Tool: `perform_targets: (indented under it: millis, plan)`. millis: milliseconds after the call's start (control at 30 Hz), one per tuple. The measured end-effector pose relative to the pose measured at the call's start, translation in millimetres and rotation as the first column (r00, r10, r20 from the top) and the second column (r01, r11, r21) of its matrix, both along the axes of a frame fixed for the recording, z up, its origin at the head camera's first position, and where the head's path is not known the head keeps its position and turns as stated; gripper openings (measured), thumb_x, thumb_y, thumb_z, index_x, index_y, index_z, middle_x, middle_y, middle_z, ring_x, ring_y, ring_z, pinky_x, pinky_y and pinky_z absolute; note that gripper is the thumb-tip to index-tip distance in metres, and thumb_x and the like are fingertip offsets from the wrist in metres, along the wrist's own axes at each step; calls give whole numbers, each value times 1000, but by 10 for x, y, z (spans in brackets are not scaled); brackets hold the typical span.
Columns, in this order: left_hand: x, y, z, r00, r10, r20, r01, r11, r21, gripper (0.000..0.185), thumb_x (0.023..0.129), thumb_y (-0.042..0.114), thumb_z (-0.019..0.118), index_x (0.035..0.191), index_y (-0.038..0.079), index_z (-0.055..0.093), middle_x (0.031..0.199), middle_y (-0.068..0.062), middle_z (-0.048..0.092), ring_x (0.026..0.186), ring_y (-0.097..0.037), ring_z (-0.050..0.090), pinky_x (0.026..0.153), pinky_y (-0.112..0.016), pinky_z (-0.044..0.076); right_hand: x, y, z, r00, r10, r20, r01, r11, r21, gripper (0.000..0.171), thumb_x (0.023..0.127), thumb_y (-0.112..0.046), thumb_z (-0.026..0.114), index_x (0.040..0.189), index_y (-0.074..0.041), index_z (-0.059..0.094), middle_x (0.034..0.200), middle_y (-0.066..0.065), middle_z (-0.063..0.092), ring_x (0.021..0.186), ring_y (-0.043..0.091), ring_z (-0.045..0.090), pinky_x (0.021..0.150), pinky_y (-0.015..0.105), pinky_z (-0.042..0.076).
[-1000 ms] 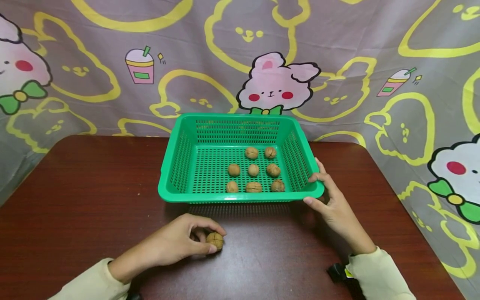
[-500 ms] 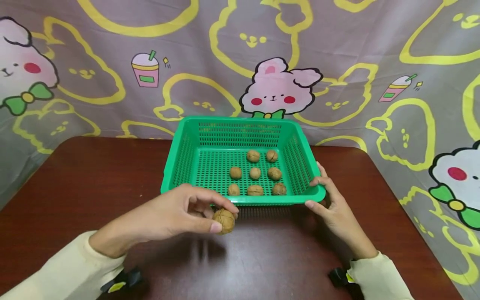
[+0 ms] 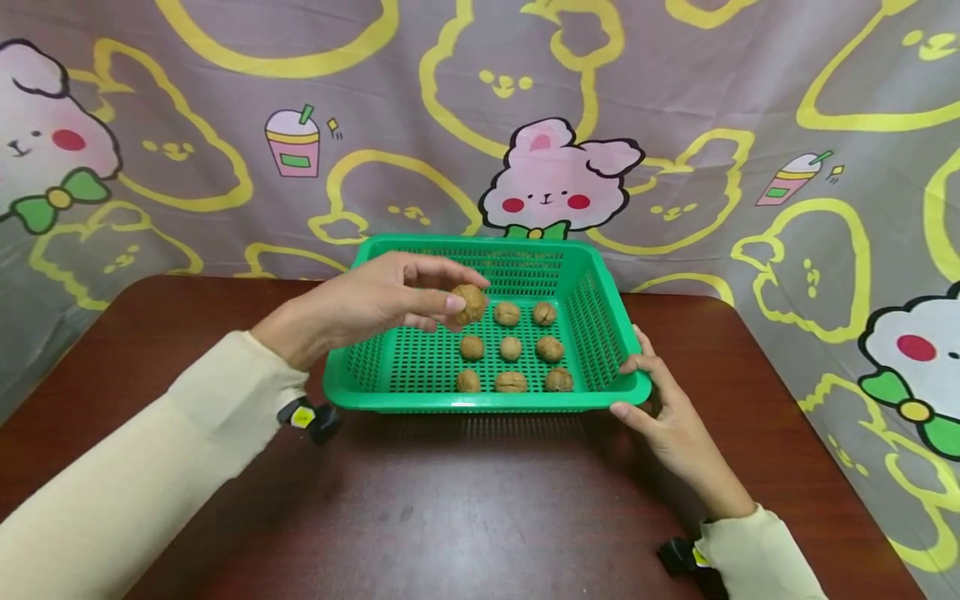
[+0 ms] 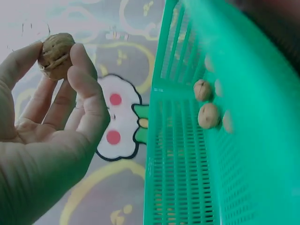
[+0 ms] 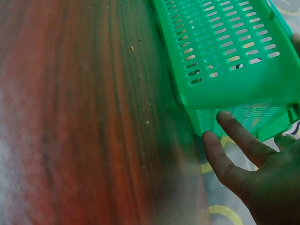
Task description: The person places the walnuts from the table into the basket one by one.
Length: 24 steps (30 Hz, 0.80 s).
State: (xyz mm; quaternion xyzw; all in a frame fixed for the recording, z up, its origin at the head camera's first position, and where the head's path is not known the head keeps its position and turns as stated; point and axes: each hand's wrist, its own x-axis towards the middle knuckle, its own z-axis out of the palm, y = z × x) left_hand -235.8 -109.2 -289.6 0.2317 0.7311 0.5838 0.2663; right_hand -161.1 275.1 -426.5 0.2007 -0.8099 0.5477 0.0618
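A whole walnut (image 3: 471, 305) is pinched between the thumb and fingertips of my left hand (image 3: 371, 302), up over the left part of the green plastic basket (image 3: 420, 401). The left wrist view shows that walnut (image 4: 56, 58) at the fingertips, with the basket wall to its right. Several other walnuts (image 3: 511, 382) lie in loose rows on the basket floor, toward its middle and right. My right hand (image 3: 678, 429) grips the basket's front right corner, thumb at the front rim. In the right wrist view two of its fingers (image 5: 248, 140) reach against the slotted side wall.
The basket stands on a dark red-brown wooden table (image 3: 465, 508), near its back edge. Behind and at the right hangs a grey cloth (image 3: 675, 75) with cartoon rabbits and yellow outlines. Small crumbs (image 5: 132, 48) dot the tabletop.
My left hand has picked the walnut up from the table in front of the basket and carried it up and forward, over the basket. The right hand keeps its hold on the corner.
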Motion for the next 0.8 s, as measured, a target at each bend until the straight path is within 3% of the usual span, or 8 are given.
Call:
perform_targets:
  millis: [233, 433, 633, 800]
  plan:
    - [-507, 145, -42, 992, 74, 104, -81, 994, 68, 41, 106, 14, 61, 146, 9, 58, 123, -7, 69, 102, -23, 73, 90, -30, 59, -6, -3, 10, 1000, -13, -7, 13, 1000, 27, 37, 98, 8, 64, 128, 2, 42, 177, 12, 6, 134, 0, 43, 90, 12, 52]
    - [-874, 191, -121, 987, 50, 153, -58, 997, 53, 44, 107, 10, 58, 151, 6, 52, 132, -9, 62, 108, -23, 71, 96, -32, 60, -19, -7, 10, 1000, -9, -3, 9, 1000, 28, 37, 98, 7, 64, 128, 2, 42, 177, 14, 6, 136, -1, 42, 90, 12, 53]
    - [-1105, 271, -252, 988, -6, 156, 9, 1000, -23, 47, 105, 2, 60, 150, -1, 51, 140, -12, 61, 123, -27, 65, 113, -44, 51, -4, 6, -1, 1000, -11, -4, 11, 1000, 16, 37, 98, 8, 64, 128, 2, 41, 176, 15, 5, 135, 0, 43, 89, 13, 53]
    - [-1201, 262, -411, 992, -33, 123, 53, 984, -169, 45, 104, -2, 59, 149, -5, 51, 139, -13, 63, 122, -27, 67, 118, -52, 44, -1, 7, -7, 1000, -12, -2, 12, 1000, 15, 37, 98, 7, 64, 128, 2, 42, 177, 13, 6, 136, 0, 42, 89, 13, 53]
